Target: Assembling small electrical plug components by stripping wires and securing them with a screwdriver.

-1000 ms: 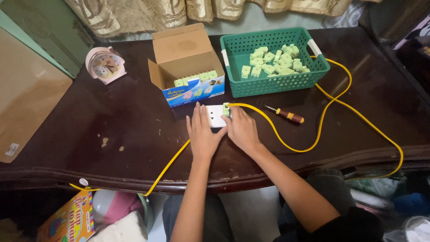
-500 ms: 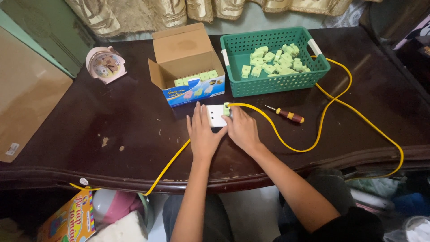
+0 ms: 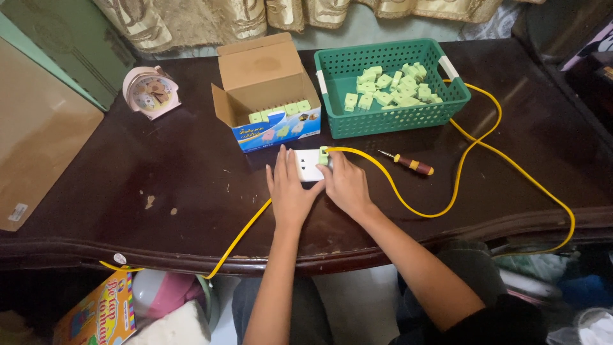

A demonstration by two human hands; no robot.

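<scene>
Only the head view to go on, looking straight down at a dark wooden table (image 3: pixel 159 185). The thing being worked on is a small white socket block (image 3: pixel 308 165), flat and squarish, sitting near the middle of the table just in front of the cardboard box (image 3: pixel 265 89). A pale green plug (image 3: pixel 324 155) is stuck at its right edge, and a yellow cable (image 3: pixel 460 191) runs off from there in big loops toward the right table edge; another yellow stretch goes down-left under the wrists.

Left hand (image 3: pixel 290 191) lies flat, fingers spread and pressing on the left part of the socket block. Right hand (image 3: pixel 345 185) is curled against the block's right side, fingertips pinching at the green plug.

Behind them, a green basket (image 3: pixel 396 118) holds loose green plugs, a screwdriver (image 3: pixel 408 164) lies right of the hands, and a pink clock (image 3: pixel 151 94) sits far left.
</scene>
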